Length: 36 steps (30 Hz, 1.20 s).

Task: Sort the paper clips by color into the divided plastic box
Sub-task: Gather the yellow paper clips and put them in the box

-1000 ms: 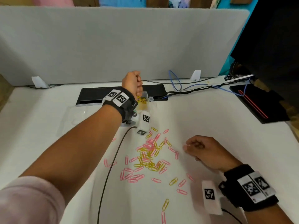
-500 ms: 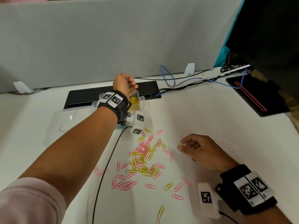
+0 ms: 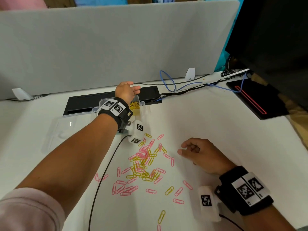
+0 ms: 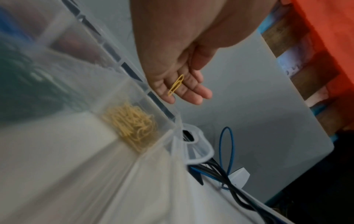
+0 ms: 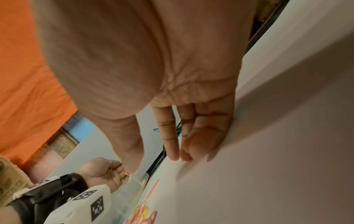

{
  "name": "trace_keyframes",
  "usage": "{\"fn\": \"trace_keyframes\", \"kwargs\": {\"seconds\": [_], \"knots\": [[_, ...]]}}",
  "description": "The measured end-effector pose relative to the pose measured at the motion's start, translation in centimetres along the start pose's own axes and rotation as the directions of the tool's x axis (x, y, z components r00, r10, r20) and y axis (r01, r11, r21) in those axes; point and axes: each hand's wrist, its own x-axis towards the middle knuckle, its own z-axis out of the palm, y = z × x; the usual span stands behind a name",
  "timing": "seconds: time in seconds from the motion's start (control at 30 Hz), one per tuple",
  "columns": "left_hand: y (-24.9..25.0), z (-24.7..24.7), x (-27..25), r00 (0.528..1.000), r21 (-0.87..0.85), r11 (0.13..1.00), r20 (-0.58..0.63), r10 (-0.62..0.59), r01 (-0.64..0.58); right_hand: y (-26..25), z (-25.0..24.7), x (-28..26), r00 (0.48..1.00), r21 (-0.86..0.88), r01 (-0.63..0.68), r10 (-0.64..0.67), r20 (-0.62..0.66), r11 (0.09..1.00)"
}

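A clear divided plastic box (image 3: 143,103) stands at the back of the white table, with yellow clips (image 3: 134,105) heaped in its right compartment. My left hand (image 3: 131,88) hovers over that compartment, fingers stretched out. In the left wrist view one yellow paper clip (image 4: 176,85) lies loose on those straight fingers (image 4: 191,94), above the yellow heap (image 4: 132,122). A mixed pile of pink and yellow clips (image 3: 145,162) is spread mid-table. My right hand (image 3: 186,148) rests on the table right of the pile, fingers relaxed, holding nothing.
The box's clear lid (image 3: 63,130) lies to its left. Behind it is a black cable tray (image 3: 86,102) and a grey divider panel (image 3: 116,44). Blue and black cables (image 3: 168,80) run to the right; a black pad (image 3: 255,100) lies at far right. A thin black cord (image 3: 106,167) crosses the table by my left arm.
My left hand went from a closed fist over the box to spread fingers, with one yellow clip left on them. The right hand has stayed beside the pile.
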Motion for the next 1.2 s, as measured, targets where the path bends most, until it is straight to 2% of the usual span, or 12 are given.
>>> {"fn": "trace_keyframes", "kwargs": {"seconds": [0.17, 0.37, 0.47, 0.63, 0.73, 0.87, 1.0, 1.07, 1.13, 1.2], "knots": [[-0.4, -0.7, 0.6, 0.999, 0.055, 0.998, -0.034, 0.016, -0.014, -0.1, 0.1, 0.0, 1.0, -0.006, -0.001, 0.001, 0.002, 1.0], [-0.6, -1.3, 0.8, 0.998, 0.093, 0.996, 0.055, 0.012, -0.017, -0.2, 0.1, 0.0, 1.0, -0.014, 0.004, -0.004, -0.002, 1.0], [0.3, -1.4, -0.1, 1.0, 0.132, 0.991, -0.008, 0.026, -0.025, -0.1, 0.1, 0.0, 1.0, -0.021, 0.003, -0.003, 0.0, 1.0], [1.8, -1.7, -3.5, 0.999, 0.008, 1.0, 0.037, 0.026, -0.026, -0.2, 0.1, 0.0, 1.0, -0.02, -0.007, 0.007, 0.003, 1.0], [2.0, -3.4, -7.3, 0.987, 0.014, 0.999, 0.161, 0.027, -0.03, -0.2, 0.2, 0.0, 1.0, -0.023, -0.006, 0.006, 0.0, 1.0], [0.4, -8.3, -12.9, 0.917, 0.125, 0.991, 0.39, -0.086, 0.04, 0.1, 0.5, 0.0, 1.0, -0.072, 0.008, -0.008, -0.007, 0.997], [-1.8, -12.4, -16.4, 0.87, 0.148, 0.977, 0.449, -0.206, 0.155, -0.5, 0.6, -0.3, 0.999, -0.128, 0.02, -0.023, -0.023, 0.992], [-2.7, -13.6, -17.1, 0.878, 0.27, 0.961, 0.444, -0.177, 0.058, -0.8, 0.9, -0.4, 0.998, -0.15, 0.024, -0.032, -0.056, 0.988], [-3.4, -14.2, -17.6, 0.883, 0.399, 0.91, 0.46, -0.093, -0.112, -1.9, 1.5, -0.6, 0.996, -0.175, 0.042, -0.054, -0.064, 0.984], [-3.8, -14.5, -17.9, 0.845, 0.476, 0.854, 0.528, -0.085, -0.211, -3.5, 2.9, -0.8, 0.994, -0.292, 0.103, -0.109, -0.005, 0.951]]}}
